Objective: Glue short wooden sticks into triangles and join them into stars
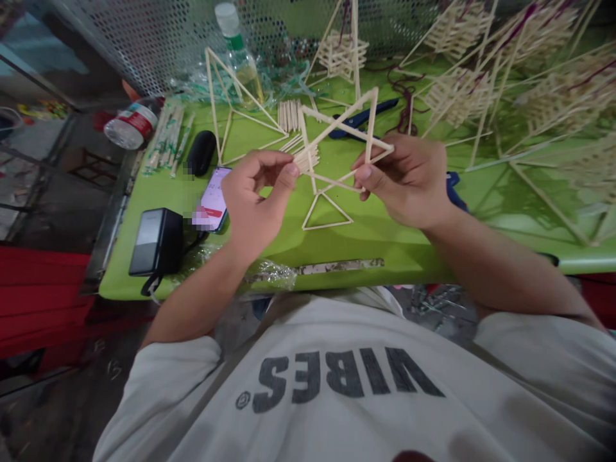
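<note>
A star-shaped frame of thin wooden sticks (337,120) is held up above the green table (385,247) between both hands. My left hand (264,192) pinches its left corner between thumb and forefinger. On the right side, my right hand (402,176) grips the frame near its lower right sticks, fingers curled. Below the star lies a small stick triangle (328,212) on the table. Behind the star are a bundle of short sticks (289,117) and blue-handled pliers (359,120), partly covered by the frame.
Stick structures (459,96) crowd the right and back. A larger stick frame (235,122), a bottle (239,54), a phone (212,200), a black case (201,153), a black box (156,240) and wrapped sticks (166,138) stand or lie leftward. A patterned strip (339,266) lies near the front edge.
</note>
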`<action>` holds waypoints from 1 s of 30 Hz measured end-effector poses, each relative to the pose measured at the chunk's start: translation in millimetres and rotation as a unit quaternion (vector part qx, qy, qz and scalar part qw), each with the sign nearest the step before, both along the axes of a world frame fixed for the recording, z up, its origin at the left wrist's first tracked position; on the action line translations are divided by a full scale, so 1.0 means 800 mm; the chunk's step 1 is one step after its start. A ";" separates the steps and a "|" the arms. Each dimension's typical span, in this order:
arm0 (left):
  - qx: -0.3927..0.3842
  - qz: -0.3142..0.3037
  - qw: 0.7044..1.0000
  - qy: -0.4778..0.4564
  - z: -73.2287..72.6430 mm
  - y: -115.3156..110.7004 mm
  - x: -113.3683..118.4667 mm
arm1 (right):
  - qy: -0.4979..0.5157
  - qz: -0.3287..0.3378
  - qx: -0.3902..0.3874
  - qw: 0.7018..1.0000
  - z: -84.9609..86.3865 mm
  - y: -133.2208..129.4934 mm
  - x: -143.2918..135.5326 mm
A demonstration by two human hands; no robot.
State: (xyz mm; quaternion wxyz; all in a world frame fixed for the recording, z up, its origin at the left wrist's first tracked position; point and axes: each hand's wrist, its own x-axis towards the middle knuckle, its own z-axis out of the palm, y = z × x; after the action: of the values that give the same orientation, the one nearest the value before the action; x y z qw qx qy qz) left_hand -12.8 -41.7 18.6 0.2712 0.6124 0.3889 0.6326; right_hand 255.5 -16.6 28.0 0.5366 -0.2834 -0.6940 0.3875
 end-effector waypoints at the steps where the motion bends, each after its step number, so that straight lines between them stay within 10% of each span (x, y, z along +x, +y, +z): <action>1: 0.000 0.022 1.000 0.011 0.001 -0.002 0.000 | -0.008 -0.009 0.005 1.000 0.001 -0.002 -0.001; 11: 0.018 0.104 0.987 0.119 -0.001 0.003 -0.012 | -0.072 -0.040 0.038 0.996 0.009 -0.009 -0.003; 18: -0.006 0.017 0.995 0.098 0.002 0.014 -0.019 | -0.095 -0.049 0.013 0.994 0.002 -0.001 0.002; 25: 0.021 -0.011 0.999 -0.029 -0.019 0.064 -0.044 | 0.010 -0.018 -0.033 0.999 0.003 0.013 0.006; 30: 0.010 0.045 0.997 0.062 -0.038 0.089 -0.062 | 0.027 -0.010 -0.073 0.997 0.003 0.028 0.005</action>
State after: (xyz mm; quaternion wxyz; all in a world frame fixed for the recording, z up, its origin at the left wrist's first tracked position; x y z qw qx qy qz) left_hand -62.1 29.6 -11.6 0.2114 0.6352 0.4258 0.6087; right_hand 259.9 5.9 30.1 0.5366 -0.3181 -0.6465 0.4393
